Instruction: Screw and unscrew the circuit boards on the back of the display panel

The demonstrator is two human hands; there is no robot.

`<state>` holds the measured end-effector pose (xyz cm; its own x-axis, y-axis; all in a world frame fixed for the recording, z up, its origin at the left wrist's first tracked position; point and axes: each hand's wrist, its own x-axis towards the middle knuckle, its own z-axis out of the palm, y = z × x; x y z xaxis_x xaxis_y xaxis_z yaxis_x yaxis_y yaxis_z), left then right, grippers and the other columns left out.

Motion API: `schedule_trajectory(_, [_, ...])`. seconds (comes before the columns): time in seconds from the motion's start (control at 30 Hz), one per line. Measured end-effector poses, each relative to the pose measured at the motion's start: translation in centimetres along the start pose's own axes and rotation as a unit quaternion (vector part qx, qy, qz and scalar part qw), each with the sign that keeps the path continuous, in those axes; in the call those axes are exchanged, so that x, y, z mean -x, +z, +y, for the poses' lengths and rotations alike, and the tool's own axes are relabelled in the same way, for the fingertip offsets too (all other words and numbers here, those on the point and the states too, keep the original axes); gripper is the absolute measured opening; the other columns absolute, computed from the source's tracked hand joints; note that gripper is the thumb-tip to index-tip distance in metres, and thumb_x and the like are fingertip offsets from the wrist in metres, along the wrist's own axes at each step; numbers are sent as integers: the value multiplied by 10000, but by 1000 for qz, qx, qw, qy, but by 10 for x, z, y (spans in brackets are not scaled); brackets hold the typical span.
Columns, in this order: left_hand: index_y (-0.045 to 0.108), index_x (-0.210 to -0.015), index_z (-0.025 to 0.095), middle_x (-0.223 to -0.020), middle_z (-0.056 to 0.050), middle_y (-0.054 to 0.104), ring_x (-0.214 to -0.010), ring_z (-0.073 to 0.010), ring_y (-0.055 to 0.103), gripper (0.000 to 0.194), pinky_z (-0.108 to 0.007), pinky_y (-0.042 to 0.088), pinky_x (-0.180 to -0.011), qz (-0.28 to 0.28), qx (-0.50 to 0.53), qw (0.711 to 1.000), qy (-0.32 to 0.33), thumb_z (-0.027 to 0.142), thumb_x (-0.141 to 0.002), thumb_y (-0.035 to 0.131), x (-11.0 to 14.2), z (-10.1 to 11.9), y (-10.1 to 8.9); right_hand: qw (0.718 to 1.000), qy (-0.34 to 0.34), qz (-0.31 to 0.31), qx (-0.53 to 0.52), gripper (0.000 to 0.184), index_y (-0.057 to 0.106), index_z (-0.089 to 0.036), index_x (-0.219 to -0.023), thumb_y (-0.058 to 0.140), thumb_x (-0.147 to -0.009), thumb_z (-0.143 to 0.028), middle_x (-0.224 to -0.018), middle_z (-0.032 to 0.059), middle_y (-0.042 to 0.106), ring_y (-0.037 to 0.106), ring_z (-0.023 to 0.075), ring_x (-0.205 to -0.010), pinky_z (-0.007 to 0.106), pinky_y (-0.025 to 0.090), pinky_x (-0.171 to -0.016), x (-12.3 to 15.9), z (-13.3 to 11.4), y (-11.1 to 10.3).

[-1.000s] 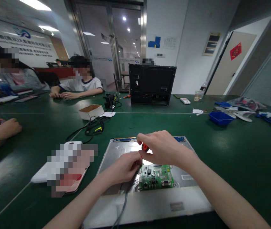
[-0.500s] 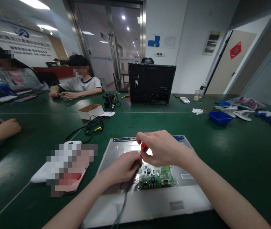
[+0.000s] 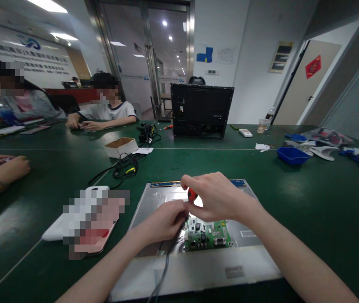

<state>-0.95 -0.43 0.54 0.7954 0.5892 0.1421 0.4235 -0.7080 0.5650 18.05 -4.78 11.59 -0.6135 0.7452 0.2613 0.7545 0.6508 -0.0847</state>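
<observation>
Green table [image 3: 293, 202], right hand [image 3: 212, 197] arched over panel [image 3: 144, 214], fingers curled round red-black tool handle [image 3: 192, 195]

Hands [image 3: 195, 206] hide the red tool's [image 3: 192, 195] tip.

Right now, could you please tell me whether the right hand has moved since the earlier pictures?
No, not noticeably: judged against the green circuit board, the right hand stays just beyond it, holding the red-and-black handle.

bare hands, left [image 3: 169, 219] and right [image 3: 214, 197], uncovered fingers, bare wrists and forearms, no gloves, sleeves, watch or bracelet in sight
</observation>
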Motion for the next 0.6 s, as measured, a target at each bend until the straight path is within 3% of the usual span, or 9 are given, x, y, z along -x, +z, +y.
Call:
schedule_trajectory(0.1, [580,-798,174,-828,-41,627,-730,-177,554,138,-280,424,-656,-2,-19,1000,-1,97,-826,469,0,3,-2,999,22,-7,27,254,552,-205,-947,480,-927,-448,-723,18,679,564,148,-607,268,197,-521,-2,2,2])
schedule_trajectory(0.23, [549,-773,170,-766,-31,605,-673,-167,532,103,-268,402,-610,-3,-32,999,-13,102,-812,483,1,1,-1,1000,21,2,21,139,535,-195,-978,514,-878,-288,-784,13,685,542,128,-604,270,197,-511,-2,1,3])
schedule_trajectory(0.3, [546,-787,171,-778,-36,611,-682,-172,536,100,-275,408,-620,6,-24,1000,-8,104,-818,479,1,0,0,1000,8,2,3,190,520,-185,-996,545,-817,-244,-859,21,691,541,121,-624,270,204,-511,-1,0,1])
schedule_trajectory(0.47, [574,-813,178,-816,-42,627,-715,-179,546,128,-281,413,-641,1,-22,1000,1,113,-834,465,0,2,-2,999,27,-8,30,247,562,-209,-967,490,-919,-440,-763,16,697,558,143,-612,271,194,-513,-1,0,1])
schedule_trajectory(0.6, [554,-790,174,-767,-33,609,-673,-168,526,100,-272,399,-607,-1,-36,999,-10,123,-821,474,1,-2,0,1000,20,-11,18,139,555,-200,-973,507,-893,-304,-795,19,700,561,138,-622,272,203,-511,0,0,-1])
